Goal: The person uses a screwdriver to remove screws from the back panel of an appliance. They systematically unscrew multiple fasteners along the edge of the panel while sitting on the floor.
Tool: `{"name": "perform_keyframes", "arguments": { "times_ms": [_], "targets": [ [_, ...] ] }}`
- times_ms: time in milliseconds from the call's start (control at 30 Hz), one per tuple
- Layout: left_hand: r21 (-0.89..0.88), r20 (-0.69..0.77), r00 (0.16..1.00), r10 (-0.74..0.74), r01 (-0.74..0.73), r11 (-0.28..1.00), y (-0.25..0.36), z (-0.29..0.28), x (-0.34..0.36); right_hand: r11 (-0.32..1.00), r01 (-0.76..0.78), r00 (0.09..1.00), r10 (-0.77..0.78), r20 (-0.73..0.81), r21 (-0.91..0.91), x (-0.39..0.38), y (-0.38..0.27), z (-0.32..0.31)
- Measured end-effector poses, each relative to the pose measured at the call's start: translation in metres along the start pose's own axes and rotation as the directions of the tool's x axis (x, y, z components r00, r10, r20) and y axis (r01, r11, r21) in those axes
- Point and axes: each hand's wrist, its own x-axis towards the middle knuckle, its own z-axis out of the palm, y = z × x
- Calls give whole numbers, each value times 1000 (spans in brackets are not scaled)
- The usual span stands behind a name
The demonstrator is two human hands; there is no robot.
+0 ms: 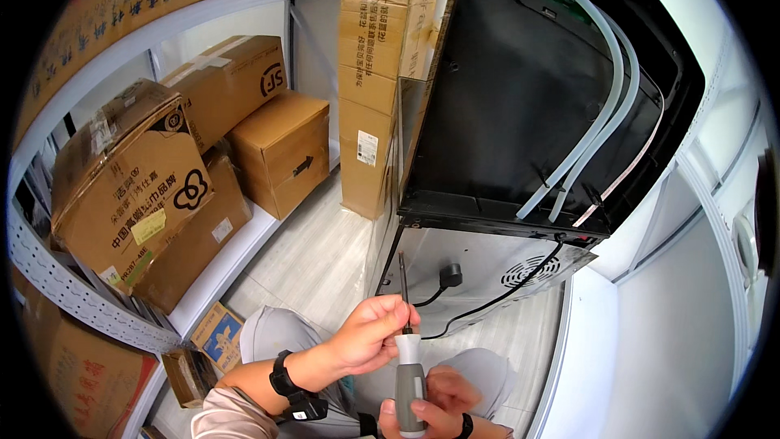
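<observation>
Largest before me is the black appliance (520, 97), tipped onto its side so its pale tubes (597, 126) and grey vented base (487, 264) face me, with cardboard boxes (138, 187) stacked on the white shelving (219, 268) to my left. Below it I hold a screwdriver (409, 358) upright over my lap. My right hand (431, 410) is wrapped closed round its grey handle for grip, while my left hand (370, 333) pinches the thin shaft, seemingly to steady it.

Left hand (375, 333) pinching screwdriver (409, 358) shaft, right hand (431, 410) gripping its grey handle, black appliance (520, 106) behind
</observation>
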Motion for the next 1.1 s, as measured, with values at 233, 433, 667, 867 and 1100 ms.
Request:
{"name": "perform_keyframes", "arguments": {
  "times_ms": [233, 433, 667, 867, 1100],
  "targets": [
    [-80, 57, 998, -10, 15, 997, 4, -1, -4, 992, 26, 987, -6, -158, 126, 19, 2, 27],
    [91, -20, 999, 49, -47, 995, 10, 5, -2, 982, 187, 982, -187, -13, -12, 19, 9, 17],
    [200, -63, 991, 119, -105, 974, -1, -8, 3, 998, 37, 994, -42, -100, -51, 17, 2, 20],
    [198, -66, 990, 124, -109, 974, -2, -4, 1, 998, -54, 993, 56, -108, 14, 17, 0, 23],
    [129, -7, 998, 69, -67, 989, 6, 4, -2, 996, 50, 998, -52, -28, -72, 19, 3, 16]
  ]
}}
